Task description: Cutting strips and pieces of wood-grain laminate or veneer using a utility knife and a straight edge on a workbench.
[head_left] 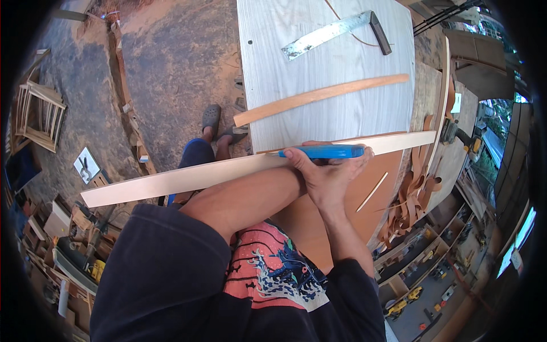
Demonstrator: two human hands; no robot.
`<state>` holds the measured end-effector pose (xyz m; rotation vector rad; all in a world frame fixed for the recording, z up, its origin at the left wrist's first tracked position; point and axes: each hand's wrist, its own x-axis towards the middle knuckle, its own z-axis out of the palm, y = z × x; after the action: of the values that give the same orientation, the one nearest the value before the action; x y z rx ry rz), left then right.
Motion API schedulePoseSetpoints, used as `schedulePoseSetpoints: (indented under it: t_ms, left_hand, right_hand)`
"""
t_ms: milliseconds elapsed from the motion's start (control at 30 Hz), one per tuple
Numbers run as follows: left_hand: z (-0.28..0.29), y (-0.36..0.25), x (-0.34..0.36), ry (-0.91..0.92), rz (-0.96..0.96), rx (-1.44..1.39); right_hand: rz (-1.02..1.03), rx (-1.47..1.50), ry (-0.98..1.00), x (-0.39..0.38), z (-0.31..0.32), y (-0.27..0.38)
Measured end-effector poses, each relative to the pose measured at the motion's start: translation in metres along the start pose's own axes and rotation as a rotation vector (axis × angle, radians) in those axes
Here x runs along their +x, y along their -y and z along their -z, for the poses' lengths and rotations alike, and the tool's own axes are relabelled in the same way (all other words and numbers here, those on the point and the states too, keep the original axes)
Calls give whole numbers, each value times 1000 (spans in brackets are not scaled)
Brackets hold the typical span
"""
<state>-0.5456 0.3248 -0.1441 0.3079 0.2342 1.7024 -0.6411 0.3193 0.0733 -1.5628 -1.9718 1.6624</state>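
My right hand (327,176) is closed around a blue utility knife (325,151), thumb lying along its left end. The knife rests on the top edge of a long pale wooden strip (171,181), which runs from the lower left across a pale grey board (342,114) to the right. My left forearm (245,194) crosses in from the left and ends under the right hand. The left hand itself is hidden there, so its grip does not show.
A reddish wooden strip (319,94) and a metal try square (336,31) lie farther up the board. A brown panel (353,194) with a thin sliver (371,192) sits below the knife. Curled veneer strips (410,196) hang right. A wooden frame (37,114) stands left.
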Motion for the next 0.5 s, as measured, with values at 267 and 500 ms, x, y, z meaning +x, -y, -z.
schedulePoseSetpoints:
  t_ms: [267,500]
  left_hand:
    - [-9,-21,11,67,80,317]
    - [-95,-137,47,946,92,2214]
  right_hand:
    - [5,-104,-157,24,58,-11]
    - [65,-189,-200,57,140,-26]
